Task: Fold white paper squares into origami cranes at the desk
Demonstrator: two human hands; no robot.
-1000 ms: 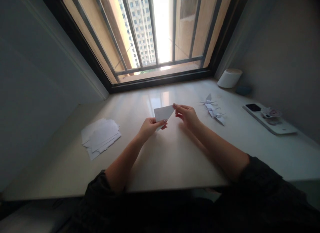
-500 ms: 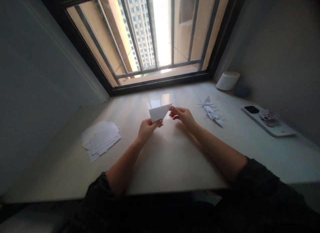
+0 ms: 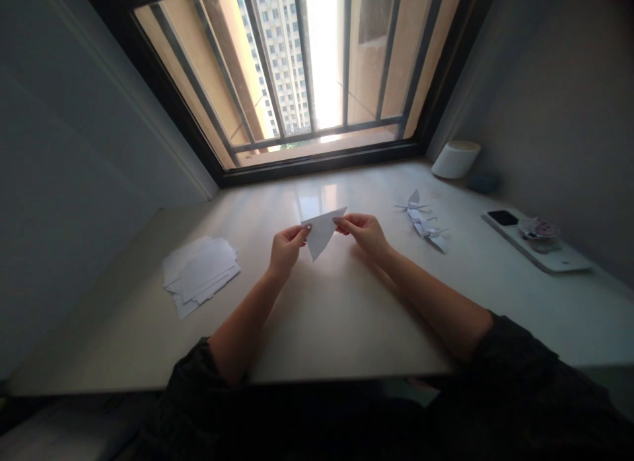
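A white folded sheet of paper (image 3: 321,235), roughly a triangle with one point hanging down, is held up above the white tabletop (image 3: 341,329). My left hand (image 3: 288,249) pinches its left corner between thumb and fingers. On the other side, my right hand (image 3: 364,234) grips the paper near its right corner, fingers closed. Off to the left lies a loose pile of white paper sheets (image 3: 205,273). To the right of my right hand, several folded paper cranes (image 3: 421,223) sit close together in a row.
At the far right a white phone-like slab (image 3: 564,258) lies flat with a small round clear-wrapped item (image 3: 539,228) on it. A white cylindrical object (image 3: 456,159) stands in the back right corner beside a dark blue lump (image 3: 483,182). A barred window (image 3: 317,157) borders the back.
My left hand has shifted from the paper's lower edge up to its left corner. My right hand has closed on the right side, and the paper's lower point now shows.
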